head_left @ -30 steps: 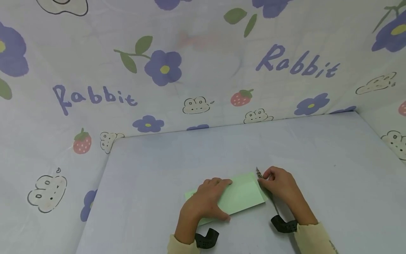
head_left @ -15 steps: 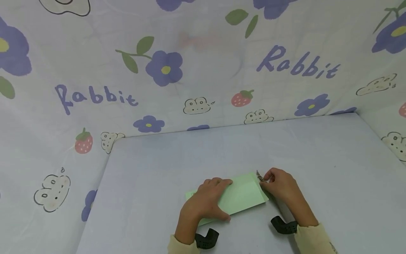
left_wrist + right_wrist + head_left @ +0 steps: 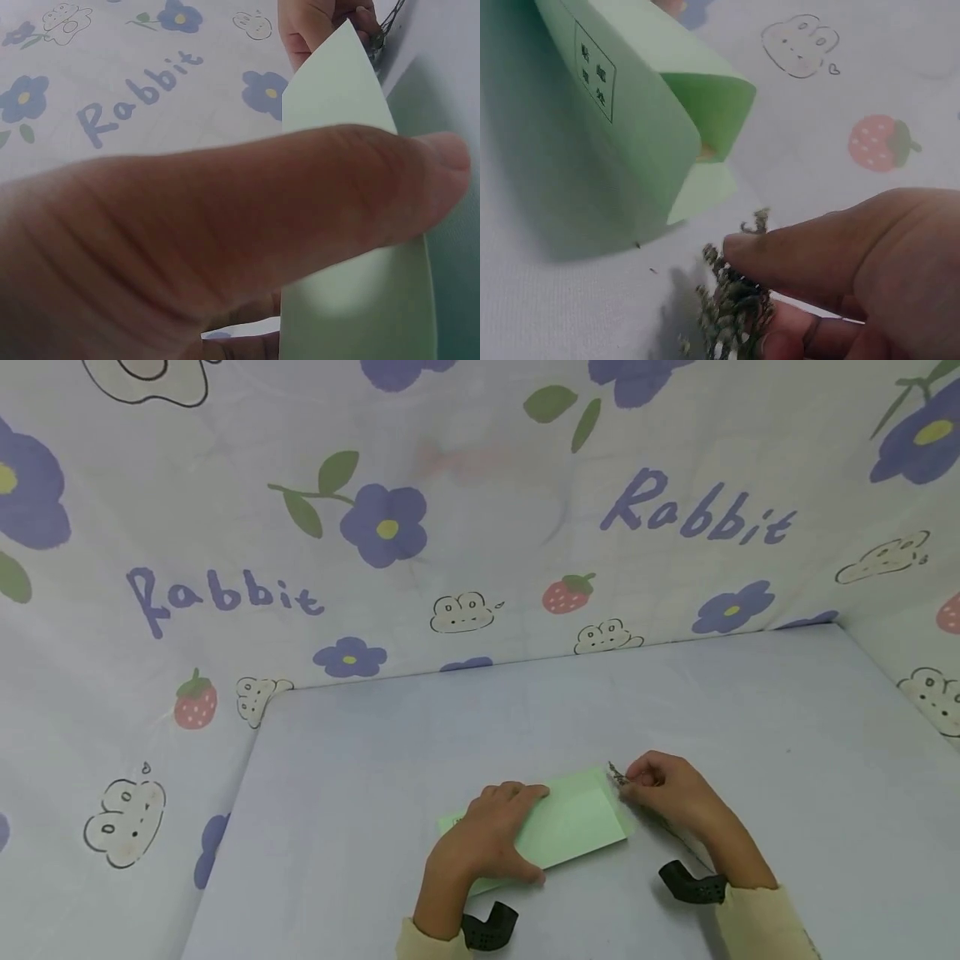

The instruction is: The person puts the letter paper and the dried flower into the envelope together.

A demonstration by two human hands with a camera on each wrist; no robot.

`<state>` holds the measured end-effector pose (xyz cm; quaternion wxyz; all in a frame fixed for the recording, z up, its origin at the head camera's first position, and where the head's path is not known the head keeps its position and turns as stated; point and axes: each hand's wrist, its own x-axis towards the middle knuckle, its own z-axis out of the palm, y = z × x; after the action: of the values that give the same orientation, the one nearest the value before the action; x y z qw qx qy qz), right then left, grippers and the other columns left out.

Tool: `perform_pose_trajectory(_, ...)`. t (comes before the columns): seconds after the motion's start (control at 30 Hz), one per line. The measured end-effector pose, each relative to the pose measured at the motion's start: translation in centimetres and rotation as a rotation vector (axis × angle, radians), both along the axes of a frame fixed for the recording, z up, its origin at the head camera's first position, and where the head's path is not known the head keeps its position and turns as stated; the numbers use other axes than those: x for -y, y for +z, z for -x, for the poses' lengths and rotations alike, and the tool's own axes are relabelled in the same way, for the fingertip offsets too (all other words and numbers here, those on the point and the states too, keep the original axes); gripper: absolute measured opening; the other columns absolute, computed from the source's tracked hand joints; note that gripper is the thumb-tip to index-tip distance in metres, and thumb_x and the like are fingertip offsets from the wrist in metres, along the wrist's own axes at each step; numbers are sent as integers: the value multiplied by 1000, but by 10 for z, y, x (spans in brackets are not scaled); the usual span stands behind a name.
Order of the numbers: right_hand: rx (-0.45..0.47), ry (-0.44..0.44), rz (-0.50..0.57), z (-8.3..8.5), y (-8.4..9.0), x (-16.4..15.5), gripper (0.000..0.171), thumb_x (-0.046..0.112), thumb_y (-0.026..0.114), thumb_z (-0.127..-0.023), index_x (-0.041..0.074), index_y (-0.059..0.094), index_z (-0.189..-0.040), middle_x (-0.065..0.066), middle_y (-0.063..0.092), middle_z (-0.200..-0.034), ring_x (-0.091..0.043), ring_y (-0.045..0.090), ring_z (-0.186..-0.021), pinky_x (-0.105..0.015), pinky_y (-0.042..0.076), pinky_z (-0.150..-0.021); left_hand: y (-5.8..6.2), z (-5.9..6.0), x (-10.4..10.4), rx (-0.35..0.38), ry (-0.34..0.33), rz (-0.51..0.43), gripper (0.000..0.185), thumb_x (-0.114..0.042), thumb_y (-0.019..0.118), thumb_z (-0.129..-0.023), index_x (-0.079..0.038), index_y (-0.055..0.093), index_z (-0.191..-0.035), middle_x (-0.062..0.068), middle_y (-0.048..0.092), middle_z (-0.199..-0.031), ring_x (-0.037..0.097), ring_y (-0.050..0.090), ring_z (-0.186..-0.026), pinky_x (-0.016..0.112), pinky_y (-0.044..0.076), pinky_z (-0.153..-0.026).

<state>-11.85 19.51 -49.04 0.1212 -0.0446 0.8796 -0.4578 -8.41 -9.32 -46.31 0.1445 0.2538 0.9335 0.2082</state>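
Envelope (image 3: pixel 570 827): one, pale green, laid near the table's (image 3: pixel 750 718) near edge, open flap to the right. It is pressed flat under the left hand (image 3: pixel 487 839), fingers spread. One dried sprig (image 3: pixel 617 774) is pinched by the right hand (image 3: pixel 663 793) just beside the flap.

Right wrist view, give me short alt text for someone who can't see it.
A right hand pinches a dried, grey-green plant sprig beside the open end of a light green envelope lying on a pale cloth printed with a strawberry and a bunny.
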Motion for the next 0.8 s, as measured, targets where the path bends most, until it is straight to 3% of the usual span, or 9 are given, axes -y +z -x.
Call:
perform_pose_trajectory(0.3,64,-141,298,5,3,-10,36,20,67,-98,-5,58,-123,-3,63,-85,-16,52,-66,-29,44,-55,-1,1,2,-5,-3,-10,99,-40,94,-66,-21,44,-149,3,51,-139,23,46,-126,43,40,-103)
perform_pose_trajectory(0.5,82,-260,533,5,4,-17,28,26,67,-98,3,61,-112,3,63,-83,-14,55,-65,-28,47,-54,-1,0,2,-7,-3,-17,98,-40,94,-67,-21,44,-149,3,51,-138,22,46,-124,43,41,-102)
perform_pose_trajectory(0.8,21,-362,835,5,3,-17,12,17,71,-95,11,64,-101,3,70,-87,-14,69,-70,-26,55,-57,0,1,3,5,0,-20,99,-39,94,-67,-20,43,-150,3,51,-139,23,46,-127,43,40,-104)
